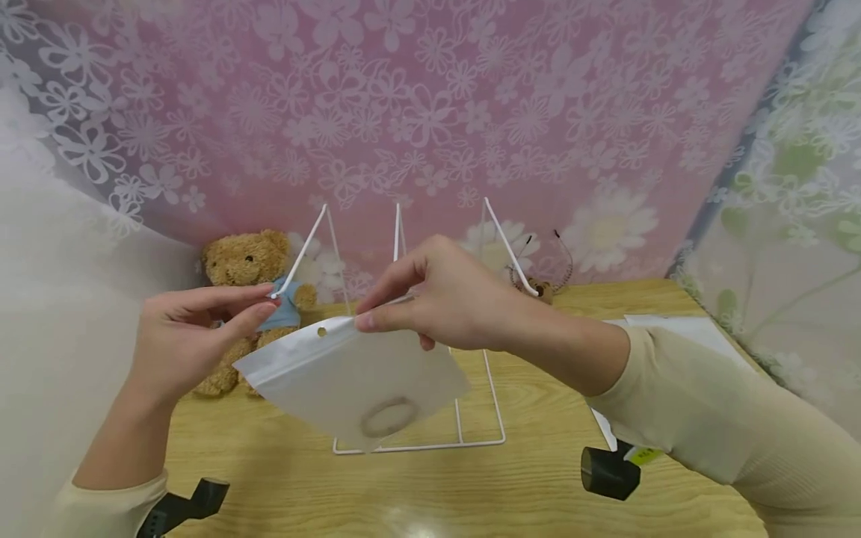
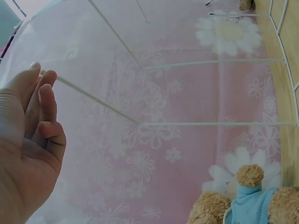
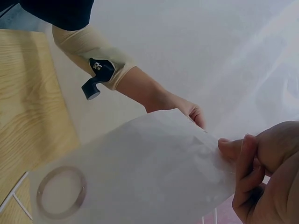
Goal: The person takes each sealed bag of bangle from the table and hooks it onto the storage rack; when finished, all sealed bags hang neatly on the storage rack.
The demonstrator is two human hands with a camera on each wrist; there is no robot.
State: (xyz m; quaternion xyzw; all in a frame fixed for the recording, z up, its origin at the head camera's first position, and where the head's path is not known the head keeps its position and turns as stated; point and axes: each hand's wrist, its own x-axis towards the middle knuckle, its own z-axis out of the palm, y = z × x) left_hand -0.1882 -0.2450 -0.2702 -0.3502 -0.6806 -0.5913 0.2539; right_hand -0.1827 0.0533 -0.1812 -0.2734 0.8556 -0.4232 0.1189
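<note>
My right hand (image 1: 444, 299) pinches the top edge of a frosted zip bag (image 1: 316, 381) between thumb and fingers. Through the bag shows a ring-shaped bangle (image 1: 389, 417), lying near the lower end. A small round hole pierces the bag's top strip, left of my right fingertips. My left hand (image 1: 195, 329) pinches the tip of the left prong of a white wire display rack (image 1: 418, 447); in the left wrist view the prong (image 2: 98, 99) runs from the fingertips to its bend. The bag hangs tilted in front of the rack, its hole just right of that prong tip.
Behind my left hand sits a teddy bear (image 1: 245, 258) in a blue shirt. A small brown item with thin wire-like loops (image 1: 561, 280) stands at the back right. White sheets (image 1: 686, 336) lie on the wooden table (image 1: 303, 493) under my right arm. A pink flowered cloth (image 1: 430, 112) hangs behind.
</note>
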